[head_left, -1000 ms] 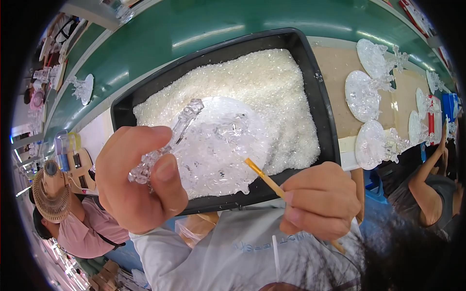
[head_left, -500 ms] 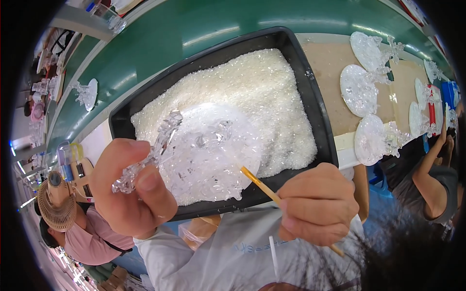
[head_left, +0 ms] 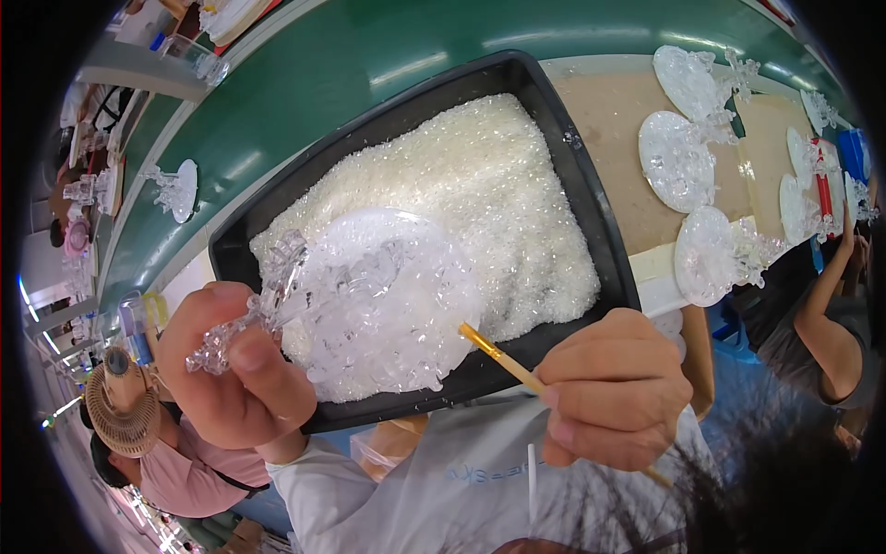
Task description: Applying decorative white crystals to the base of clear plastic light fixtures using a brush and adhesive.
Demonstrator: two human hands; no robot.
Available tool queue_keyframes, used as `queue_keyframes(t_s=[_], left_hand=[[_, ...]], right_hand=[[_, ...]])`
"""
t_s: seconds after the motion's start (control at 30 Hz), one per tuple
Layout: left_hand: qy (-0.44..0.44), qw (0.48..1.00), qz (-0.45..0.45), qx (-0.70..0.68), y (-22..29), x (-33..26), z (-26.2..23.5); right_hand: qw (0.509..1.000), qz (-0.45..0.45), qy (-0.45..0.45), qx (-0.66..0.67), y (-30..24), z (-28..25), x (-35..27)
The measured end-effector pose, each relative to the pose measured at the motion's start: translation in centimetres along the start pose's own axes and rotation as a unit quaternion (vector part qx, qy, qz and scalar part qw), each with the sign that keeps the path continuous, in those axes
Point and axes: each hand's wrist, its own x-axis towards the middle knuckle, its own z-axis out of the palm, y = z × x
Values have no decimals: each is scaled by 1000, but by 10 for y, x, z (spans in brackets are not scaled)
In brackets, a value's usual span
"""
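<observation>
My left hand (head_left: 242, 374) pinches the clear, faceted stem of a glittery ornament (head_left: 397, 355) between thumb and fingers. Its round, frosted disc spreads to the right of the hand, above a black tray (head_left: 595, 171) filled with sparkling white granules (head_left: 517, 185). Clear raised shapes cover the disc's face. My right hand (head_left: 614, 392) is closed round the wooden handle of a thin paintbrush (head_left: 498, 354) with a gold ferrule. The brush's front end points at the disc's lower right edge; pale bristles blend into the white there, so contact cannot be made out.
Several similar disc ornaments (head_left: 678, 162) stand on brown board at the right, and another ornament (head_left: 185, 191) is at the left on the green table (head_left: 415, 65). A small fan (head_left: 120, 406) is at the lower left. One person (head_left: 198, 471) sits left, another (head_left: 831, 342) right.
My left hand has moved a little left and down, carrying the ornament and tilting its disc. The brush in my right hand has stayed almost in place.
</observation>
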Motion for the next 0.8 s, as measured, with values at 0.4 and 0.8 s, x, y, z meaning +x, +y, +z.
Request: queue_keyframes(t_s=[0.4, 0.8], left_hand=[[10, 998, 17, -54, -4, 7, 4], [67, 995, 33, -66, -13, 3, 6]], right_hand=[[999, 6, 27, -23, 0, 0, 1], [999, -5, 7, -54, 1, -3, 1]])
